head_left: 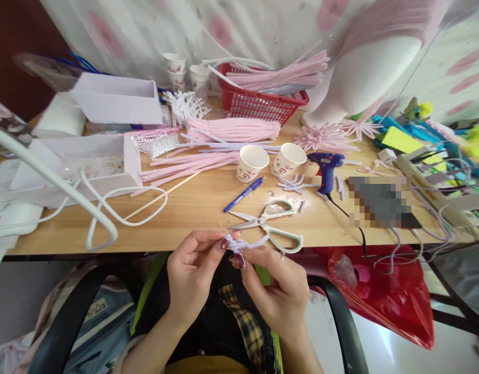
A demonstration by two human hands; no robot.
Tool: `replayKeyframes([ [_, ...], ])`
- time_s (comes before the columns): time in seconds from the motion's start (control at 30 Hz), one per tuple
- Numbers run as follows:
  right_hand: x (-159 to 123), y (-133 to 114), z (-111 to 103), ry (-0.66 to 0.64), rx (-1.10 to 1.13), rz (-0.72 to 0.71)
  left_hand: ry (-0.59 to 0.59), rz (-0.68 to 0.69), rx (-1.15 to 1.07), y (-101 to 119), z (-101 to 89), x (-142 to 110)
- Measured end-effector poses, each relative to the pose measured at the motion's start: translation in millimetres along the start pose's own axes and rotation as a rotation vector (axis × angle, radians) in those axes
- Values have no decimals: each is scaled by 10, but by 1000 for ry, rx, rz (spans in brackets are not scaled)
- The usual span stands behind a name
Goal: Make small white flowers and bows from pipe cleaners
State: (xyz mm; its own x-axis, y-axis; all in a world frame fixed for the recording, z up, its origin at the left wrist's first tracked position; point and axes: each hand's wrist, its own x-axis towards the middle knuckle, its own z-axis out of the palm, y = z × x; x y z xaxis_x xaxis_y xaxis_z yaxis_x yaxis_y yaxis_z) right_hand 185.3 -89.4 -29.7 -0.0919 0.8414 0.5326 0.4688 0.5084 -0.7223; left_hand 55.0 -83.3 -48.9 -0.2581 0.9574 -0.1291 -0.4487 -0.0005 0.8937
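Observation:
My left hand (192, 272) and my right hand (278, 280) meet at the table's front edge, thumbs and fingers pinched on a pale lilac pipe cleaner (247, 243). It is bent and twisted into a small knot between the two thumbs, and a loose length sticks out to the right. Just beyond the hands lie open scissors (259, 222) with white handles, and a blue pen (243, 195). Short cut pieces of lilac pipe cleaner (296, 183) are scattered near a blue glue gun (325, 169). The fingertips partly cover the twisted piece.
Two paper cups (251, 162) stand behind the pen. Pink pipe cleaner bundles (231, 130) lie before a red basket (258, 104). White boxes (117, 104) and a looping white cable (126, 223) are left; a power strip (426, 179) is right. A red bag (383, 296) hangs below the table.

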Motion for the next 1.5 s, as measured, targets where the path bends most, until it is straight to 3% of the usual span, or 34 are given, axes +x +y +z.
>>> replayKeyframes([
  [0.27,19,26,48,-4,43,-2,0,-67,-64,2,-21,-21],
  [0.47,6,93,32,5,115,10,-76,-55,-85,-59,-61,16],
  [0.7,5,107,38,4,100,-8,-71,-65,-113,-26,-1,-10],
  [0.77,6,107,49,10,101,-8,-58,-27,-95,-27,5,-31],
  [0.93,4,98,49,4,127,15,-98,216,108,-33,-41,-29],
  [1.13,23,59,48,31,120,-3,-114,116,72,-22,-58,-7],
  [1.3,12,55,61,41,142,-20,-188,270,58,14,-61,-28],
  [1.37,-5,67,55,45,162,-37,-162,195,-10,66,-29,-47],
  [1.5,-37,80,27,52,165,-75,-115,-84,-181,181,47,-83],
])
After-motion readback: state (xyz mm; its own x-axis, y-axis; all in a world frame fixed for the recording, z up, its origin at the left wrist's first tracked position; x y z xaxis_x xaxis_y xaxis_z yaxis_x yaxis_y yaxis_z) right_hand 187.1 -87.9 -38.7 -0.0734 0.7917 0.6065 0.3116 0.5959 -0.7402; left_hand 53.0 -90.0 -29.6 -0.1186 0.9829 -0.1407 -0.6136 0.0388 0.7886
